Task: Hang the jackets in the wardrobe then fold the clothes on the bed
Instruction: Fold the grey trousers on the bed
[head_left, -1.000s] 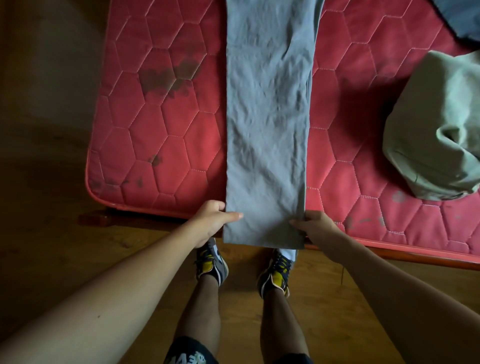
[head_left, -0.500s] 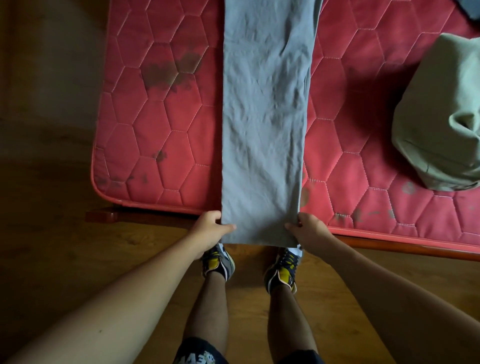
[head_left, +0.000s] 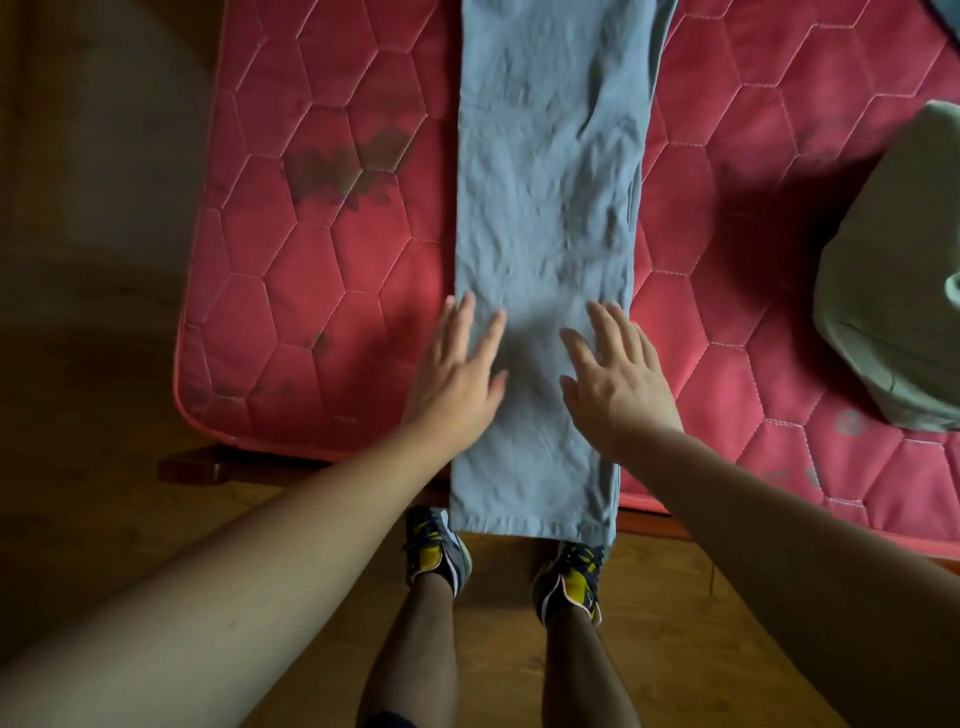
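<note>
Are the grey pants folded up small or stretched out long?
Stretched out long: the grey pants run up the mattress, hem hanging over its edge.

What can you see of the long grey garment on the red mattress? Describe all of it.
The long grey-blue cloth garment looks like thin woven fabric folded lengthwise into a narrow strip, creased, a lower layer's edge showing along its right side. It lies flat on the red quilted mattress; its near end hangs over the edge above the yellow-and-grey shoes, its far end leaves the picture. The left hand lies open on its left edge, the right hand near its right.
</note>
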